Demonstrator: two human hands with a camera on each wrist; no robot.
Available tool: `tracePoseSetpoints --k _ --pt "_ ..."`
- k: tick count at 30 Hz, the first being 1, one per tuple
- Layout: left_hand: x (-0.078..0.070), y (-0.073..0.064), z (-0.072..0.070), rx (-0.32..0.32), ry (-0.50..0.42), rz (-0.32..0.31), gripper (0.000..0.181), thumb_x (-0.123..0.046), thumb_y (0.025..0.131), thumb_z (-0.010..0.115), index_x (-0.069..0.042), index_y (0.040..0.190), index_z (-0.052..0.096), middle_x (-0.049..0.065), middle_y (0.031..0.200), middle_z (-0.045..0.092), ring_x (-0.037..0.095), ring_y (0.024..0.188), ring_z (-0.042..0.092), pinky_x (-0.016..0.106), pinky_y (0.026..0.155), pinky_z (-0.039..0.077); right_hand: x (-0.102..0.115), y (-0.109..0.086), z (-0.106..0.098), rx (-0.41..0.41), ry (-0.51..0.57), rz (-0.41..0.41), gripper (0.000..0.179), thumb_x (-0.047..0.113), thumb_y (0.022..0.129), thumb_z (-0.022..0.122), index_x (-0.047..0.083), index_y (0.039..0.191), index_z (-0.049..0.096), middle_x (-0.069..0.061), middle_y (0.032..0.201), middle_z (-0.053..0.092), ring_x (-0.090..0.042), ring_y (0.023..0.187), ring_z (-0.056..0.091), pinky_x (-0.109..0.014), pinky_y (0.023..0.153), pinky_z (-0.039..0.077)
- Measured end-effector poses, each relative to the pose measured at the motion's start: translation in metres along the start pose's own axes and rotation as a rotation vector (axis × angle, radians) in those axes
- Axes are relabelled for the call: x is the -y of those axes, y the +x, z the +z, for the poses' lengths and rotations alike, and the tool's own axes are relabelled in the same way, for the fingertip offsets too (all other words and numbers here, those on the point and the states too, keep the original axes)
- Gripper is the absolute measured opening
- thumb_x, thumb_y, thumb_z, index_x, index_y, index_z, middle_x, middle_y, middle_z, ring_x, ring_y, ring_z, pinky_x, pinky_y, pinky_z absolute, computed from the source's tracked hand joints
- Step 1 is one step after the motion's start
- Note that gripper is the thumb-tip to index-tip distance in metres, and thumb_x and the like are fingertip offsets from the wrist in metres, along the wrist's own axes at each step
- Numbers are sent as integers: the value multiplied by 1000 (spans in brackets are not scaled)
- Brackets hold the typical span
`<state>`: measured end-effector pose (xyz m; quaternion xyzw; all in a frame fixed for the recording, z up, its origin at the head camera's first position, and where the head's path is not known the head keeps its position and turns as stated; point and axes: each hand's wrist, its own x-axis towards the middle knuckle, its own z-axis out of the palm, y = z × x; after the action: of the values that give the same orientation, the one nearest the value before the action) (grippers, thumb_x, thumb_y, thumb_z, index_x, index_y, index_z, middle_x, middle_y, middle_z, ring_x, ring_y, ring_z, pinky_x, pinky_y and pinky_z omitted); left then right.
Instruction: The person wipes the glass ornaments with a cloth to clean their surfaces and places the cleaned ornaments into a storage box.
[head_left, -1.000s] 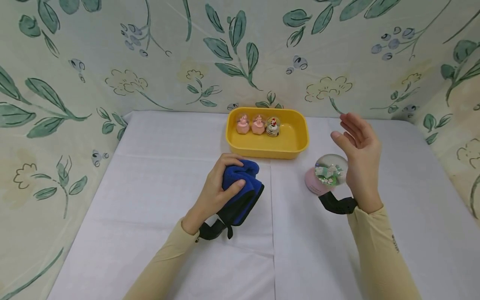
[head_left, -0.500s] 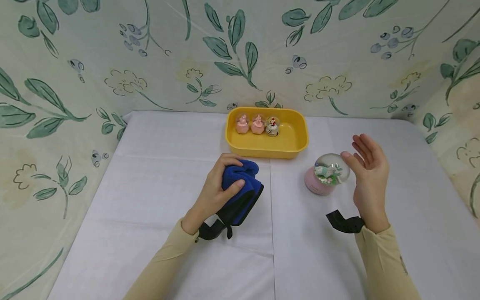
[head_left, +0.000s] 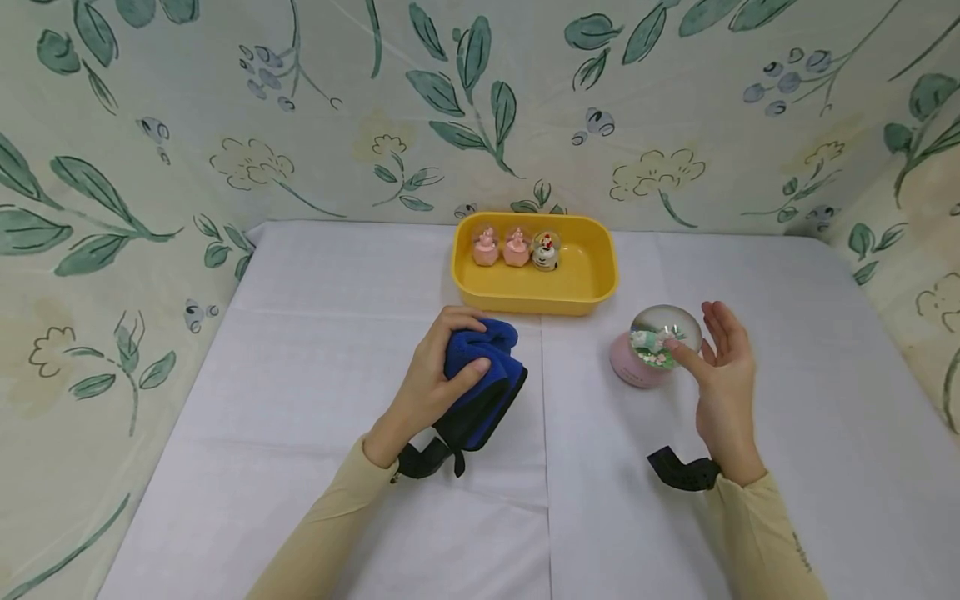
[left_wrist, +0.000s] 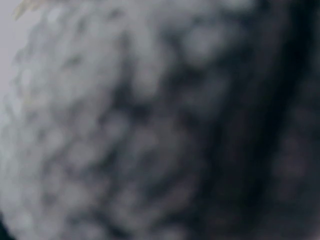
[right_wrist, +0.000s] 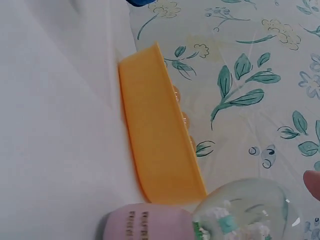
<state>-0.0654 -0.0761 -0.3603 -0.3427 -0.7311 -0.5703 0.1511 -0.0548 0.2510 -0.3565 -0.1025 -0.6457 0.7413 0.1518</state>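
My left hand (head_left: 438,371) grips a folded blue cloth (head_left: 487,354) with dark edging, above the middle of the white table. In the left wrist view a blurred close-up of the cloth (left_wrist: 100,130) fills nearly everything. A snow globe (head_left: 637,362) with a pink base and a clear dome stands upright on the right part of the table. Beside its dome is my right hand (head_left: 723,387), fingers extended, the thumb overlapping the dome in the head view. The right wrist view has the snow globe (right_wrist: 150,222) at the bottom and a fingertip (right_wrist: 313,184) apart from it.
A yellow tray (head_left: 536,296) stands at the table's back edge. Inside it, along the left, are two small pink globe figurines (head_left: 486,248) and a white one (head_left: 545,254). Floral fabric (head_left: 315,108) hangs behind the white-covered table (head_left: 315,275).
My right hand has lowered towards me from above the snow globe, shifting right and then back left to its dome. The left hand and cloth have stayed in place.
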Motion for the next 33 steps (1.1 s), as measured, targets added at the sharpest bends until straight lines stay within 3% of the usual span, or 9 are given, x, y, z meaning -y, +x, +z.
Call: tracePoseSetpoints --k 13,18,23,29,33 --pt "0 -1 0 2 -8 -14 46 -45 96 53 -4 116 46 18 122 50 27 110 51 39 96 42 -26 -7 -5 2 -17 113 82 -17 85 57 4 151 15 -9 153 24 -14 138 22 -29 113 15" --pt "1 -2 0 4 -9 -18 46 -45 96 52 -4 116 46 15 123 50 27 111 51 39 97 42 -34 -10 -4 20 14 110 81 -25 81 50 3 149 18 -8 148 28 -15 138 22 -28 113 15" --pt "2 -2 0 4 -11 -17 46 -45 96 52 -4 116 46 14 123 50 27 111 51 38 97 42 -43 -10 -4 10 -1 140 78 -24 80 52 9 146 25 -4 145 32 -17 138 23 -25 112 17" --pt "1 -2 1 5 -9 -19 46 -45 96 52 -4 116 46 16 123 50 26 111 51 38 96 43 -56 -9 -4 -26 -35 159 68 -23 80 56 16 133 38 3 131 42 -13 120 38 -21 100 30" --pt "1 -3 1 3 -10 -22 46 -45 96 52 -4 116 46 20 122 50 26 111 51 39 96 43 -60 -8 -3 -14 -109 166 65 -18 81 61 14 133 38 4 125 43 -9 112 42 -18 92 35"
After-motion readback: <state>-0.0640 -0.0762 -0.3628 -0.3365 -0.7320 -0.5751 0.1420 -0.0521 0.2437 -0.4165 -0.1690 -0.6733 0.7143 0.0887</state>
